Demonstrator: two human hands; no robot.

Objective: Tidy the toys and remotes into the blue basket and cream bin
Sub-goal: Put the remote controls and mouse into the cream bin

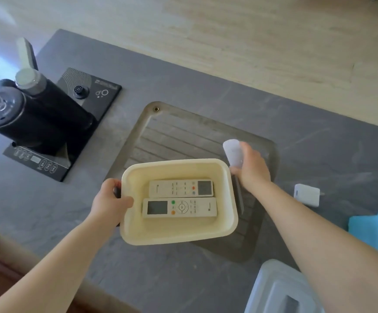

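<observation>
On the grey counter [183,279], left hand [109,199] grips the cream bin [179,233] rim; right hand [251,168] grips a white remote [233,153], likely light, rigid, smooth, best held mid-body.

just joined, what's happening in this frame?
A person is sorting remotes into the cream bin. The left hand grips the bin's left rim, holding it over the dark tray on the grey table. Two white remotes already lie side by side inside. The right hand holds a third white remote just beyond the bin's right edge, not yet in. A small white box sits on the table to the right, and the blue basket shows at the frame edge.
</observation>
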